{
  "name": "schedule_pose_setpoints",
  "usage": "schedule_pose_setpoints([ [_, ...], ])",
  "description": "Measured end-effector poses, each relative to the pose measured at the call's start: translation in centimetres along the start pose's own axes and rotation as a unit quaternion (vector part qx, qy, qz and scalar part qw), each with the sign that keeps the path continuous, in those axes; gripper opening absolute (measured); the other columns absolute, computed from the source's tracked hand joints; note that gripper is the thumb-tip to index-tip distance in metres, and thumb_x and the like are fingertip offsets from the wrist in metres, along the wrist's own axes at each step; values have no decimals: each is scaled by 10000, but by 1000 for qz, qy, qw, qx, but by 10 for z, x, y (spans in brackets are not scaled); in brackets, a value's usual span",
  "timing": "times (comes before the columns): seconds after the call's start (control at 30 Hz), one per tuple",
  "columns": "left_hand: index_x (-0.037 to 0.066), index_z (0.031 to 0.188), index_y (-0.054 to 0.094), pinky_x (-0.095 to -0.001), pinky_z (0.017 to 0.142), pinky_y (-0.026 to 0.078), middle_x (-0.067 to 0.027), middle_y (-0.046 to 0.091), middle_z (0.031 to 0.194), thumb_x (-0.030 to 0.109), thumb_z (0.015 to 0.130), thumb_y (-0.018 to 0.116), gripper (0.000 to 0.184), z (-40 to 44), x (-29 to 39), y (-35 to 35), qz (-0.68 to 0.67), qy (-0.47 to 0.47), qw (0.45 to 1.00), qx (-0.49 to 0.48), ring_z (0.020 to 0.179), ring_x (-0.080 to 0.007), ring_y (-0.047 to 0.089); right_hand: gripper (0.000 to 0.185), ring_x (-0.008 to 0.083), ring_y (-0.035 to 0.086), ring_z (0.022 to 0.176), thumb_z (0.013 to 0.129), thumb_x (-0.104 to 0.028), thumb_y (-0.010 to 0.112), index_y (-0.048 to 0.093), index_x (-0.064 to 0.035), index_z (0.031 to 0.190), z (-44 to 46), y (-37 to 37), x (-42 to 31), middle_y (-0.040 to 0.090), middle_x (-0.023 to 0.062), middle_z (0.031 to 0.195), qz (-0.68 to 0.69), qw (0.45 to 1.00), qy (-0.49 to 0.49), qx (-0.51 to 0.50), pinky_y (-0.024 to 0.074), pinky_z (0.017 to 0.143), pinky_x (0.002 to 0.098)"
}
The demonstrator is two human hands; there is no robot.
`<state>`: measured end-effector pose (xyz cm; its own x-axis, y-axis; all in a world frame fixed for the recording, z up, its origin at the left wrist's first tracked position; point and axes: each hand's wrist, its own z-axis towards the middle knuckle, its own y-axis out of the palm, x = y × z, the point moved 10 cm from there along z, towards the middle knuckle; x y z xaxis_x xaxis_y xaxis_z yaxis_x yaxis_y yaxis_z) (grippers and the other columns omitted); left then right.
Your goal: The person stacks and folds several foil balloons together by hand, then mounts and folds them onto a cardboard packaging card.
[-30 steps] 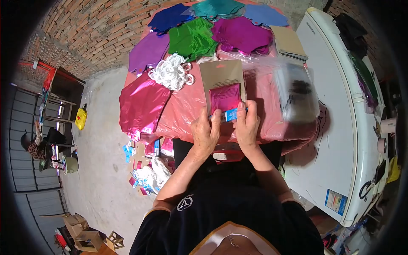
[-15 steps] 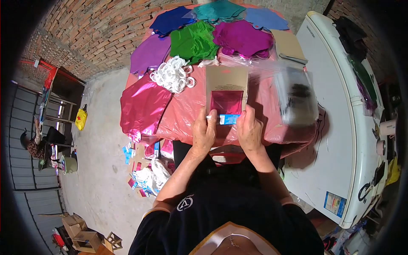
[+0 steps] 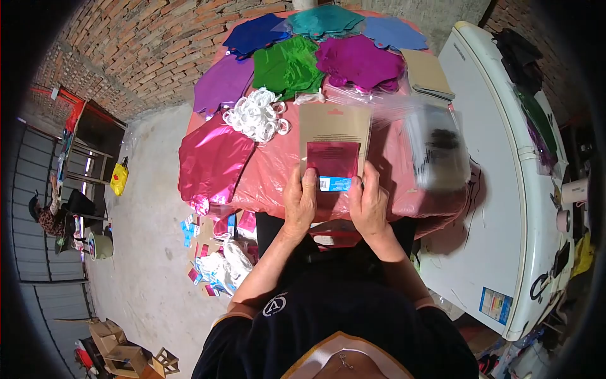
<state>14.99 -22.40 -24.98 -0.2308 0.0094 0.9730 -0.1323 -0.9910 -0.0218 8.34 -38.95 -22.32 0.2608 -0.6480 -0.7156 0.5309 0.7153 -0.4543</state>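
Note:
Between both hands is a brown cardboard package [image 3: 334, 126] with a hanger slot at its top, a dark pink panel in its middle and a blue-and-white barcode label near its lower edge. My left hand [image 3: 299, 202] grips its lower left side, thumb on the front. My right hand [image 3: 370, 203] has its fingers closed on the lower right edge. To the left lie a shiny pink foil sheet stack [image 3: 211, 164] and a heap of white rings [image 3: 257, 115]. On the right is a stack of clear plastic bags [image 3: 435, 151].
Green [image 3: 287, 66], magenta [image 3: 360, 63] and purple foil stacks [image 3: 221, 82] lie across the pink-covered table [image 3: 274, 180], with blue and teal ones behind. Brown cards [image 3: 429, 72] sit at the back right. A white appliance [image 3: 486, 189] stands right; finished-looking packs [image 3: 218, 265] lie below left.
The package has tilted so its front faces me more fully, and its top flap looks flatter. Both hands have shifted slightly, still holding its lower sides.

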Motion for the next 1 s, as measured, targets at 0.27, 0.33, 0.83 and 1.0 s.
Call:
schedule_pose_setpoints([
  [0.27,29,1301,551,-247,798,438,18,573,1031,230,1094,533,289,1,4,5,-22,-1,998,-55,905,-72,495,182,115,682,796,1040,-96,598,537,14,1171,-4,28,25,684,85,942,411,883,208,-90,588,724,279],
  [0.33,36,1341,524,-253,831,449,6,579,1072,233,1090,543,320,0,9,7,-9,-1,997,-76,937,-78,510,144,124,691,797,1033,-101,616,551,9,1099,-5,30,32,692,90,923,422,875,216,-99,590,723,284],
  [0.83,14,1221,633,-243,783,495,-1,688,929,150,999,698,269,5,-9,-9,54,-99,974,-194,865,-67,599,103,113,697,761,1004,-45,648,570,9,1046,-5,25,40,726,81,870,363,911,167,-106,566,675,262],
  [1.0,8,1170,666,-238,792,505,-1,700,929,130,1008,682,203,4,-13,0,-73,-96,987,-102,889,-67,625,155,71,625,681,976,-89,712,601,5,924,0,21,50,702,39,800,306,925,212,-76,520,619,252],
])
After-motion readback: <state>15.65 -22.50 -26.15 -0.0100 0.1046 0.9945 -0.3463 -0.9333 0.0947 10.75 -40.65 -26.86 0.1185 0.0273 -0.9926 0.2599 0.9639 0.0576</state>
